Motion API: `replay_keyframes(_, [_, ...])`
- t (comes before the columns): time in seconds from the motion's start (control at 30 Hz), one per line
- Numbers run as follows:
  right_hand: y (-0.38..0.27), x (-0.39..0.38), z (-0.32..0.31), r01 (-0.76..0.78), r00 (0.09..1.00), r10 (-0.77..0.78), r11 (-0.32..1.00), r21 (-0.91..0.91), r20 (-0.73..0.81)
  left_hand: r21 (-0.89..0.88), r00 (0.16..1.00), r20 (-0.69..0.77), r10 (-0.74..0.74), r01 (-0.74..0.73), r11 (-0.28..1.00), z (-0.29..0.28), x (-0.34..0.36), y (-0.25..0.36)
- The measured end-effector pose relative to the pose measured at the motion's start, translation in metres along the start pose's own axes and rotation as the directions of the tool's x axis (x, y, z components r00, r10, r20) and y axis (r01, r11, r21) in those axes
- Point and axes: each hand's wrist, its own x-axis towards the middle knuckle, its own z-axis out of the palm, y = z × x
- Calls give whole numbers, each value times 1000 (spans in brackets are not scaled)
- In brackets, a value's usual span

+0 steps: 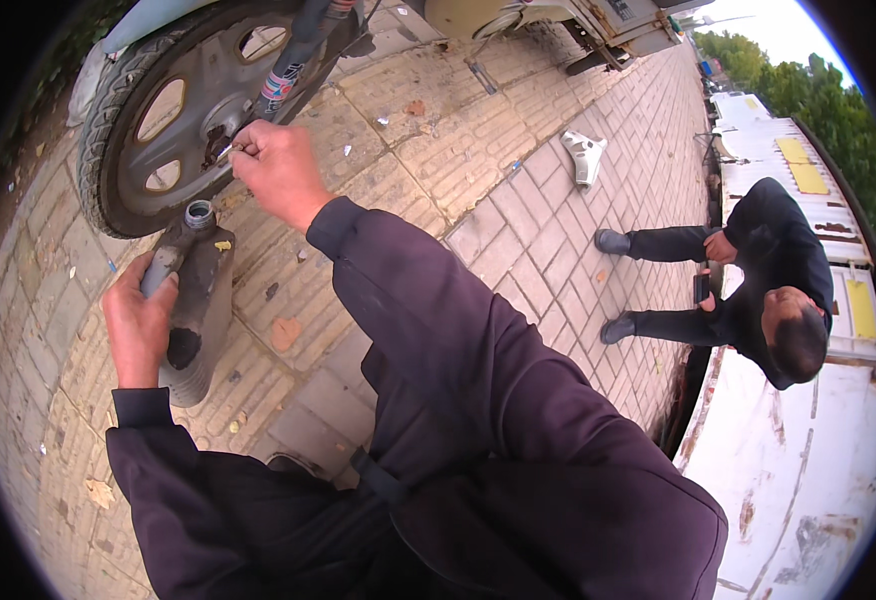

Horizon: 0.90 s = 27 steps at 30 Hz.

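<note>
Grey and grimy, the plastic jug [193, 300] sat upright in the clenched fingers of the left hand [140, 322], its open neck just below the wheel [173, 110]. The right hand [276, 170] pinched a small metal part [226, 151] at the hub. Brick paving [478, 170] lay beneath; another person [758, 275] stood well apart.

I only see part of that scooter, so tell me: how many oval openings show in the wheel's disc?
3. One at the wheel's upper right, one at mid-left, one at lower left. More may be hidden behind the fork and the right hand.
</note>
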Motion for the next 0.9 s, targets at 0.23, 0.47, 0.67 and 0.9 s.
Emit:
replay_keyframes(0.23, [-2, 0, 2, -153, 974, 127, 979, 132, 188, -19, 1000, -26, -15, 15, 1000, 5, 4, 6])
replay_keyframes(0.47, [-1, 4, -9, -323, 945, 291, 904, 279, 150, 28, 998, -49, 38, -37, 999, 1, 1, 0])
replay_keyframes(0.67, [-1, 8, -10, -312, 949, 309, 901, 300, 59, 41, 997, -60, 58, -55, 998, 0, 1, 5])
replay_keyframes(0.9, [-4, 2, -5, -309, 948, 263, 900, 308, 182, 28, 997, -59, 55, -53, 998, 2, 2, 3])
